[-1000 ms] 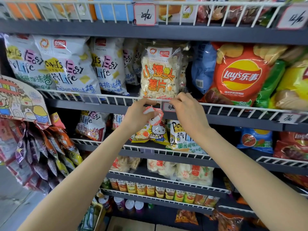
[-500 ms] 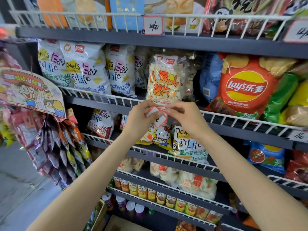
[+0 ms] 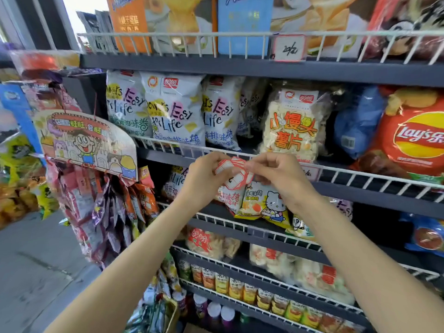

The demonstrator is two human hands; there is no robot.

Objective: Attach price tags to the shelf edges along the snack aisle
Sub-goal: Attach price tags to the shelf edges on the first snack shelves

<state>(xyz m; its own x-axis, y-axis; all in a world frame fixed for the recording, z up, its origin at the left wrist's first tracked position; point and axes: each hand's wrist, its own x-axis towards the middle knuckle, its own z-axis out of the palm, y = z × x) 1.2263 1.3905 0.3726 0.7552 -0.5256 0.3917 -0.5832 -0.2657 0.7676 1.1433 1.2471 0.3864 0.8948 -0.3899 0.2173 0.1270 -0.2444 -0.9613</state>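
A small bunch of red-bordered white price tags [image 3: 232, 173] sits between both hands, in front of the white wire shelf edge [image 3: 360, 175]. My left hand [image 3: 204, 176] grips the bunch from the left. My right hand [image 3: 278, 174] pinches a tag at the bunch's right side with its fingertips. One tag [image 3: 310, 172] hangs on the wire rail just right of my right hand, under the clear bag of white snacks [image 3: 294, 126]. Another tag marked with handwriting [image 3: 289, 48] hangs on the top shelf's rail.
White "Easy Life" bags [image 3: 175, 111] fill the shelf above my hands, and a red Lay's bag [image 3: 413, 138] sits at the right. A cartoon sign [image 3: 86, 143] with hanging snack strips juts out at the left. Lower shelves hold more packets and small cans.
My right hand left the tag on the wire rail and came back to the bunch in my left hand. The view shifted left and up along the shelves.
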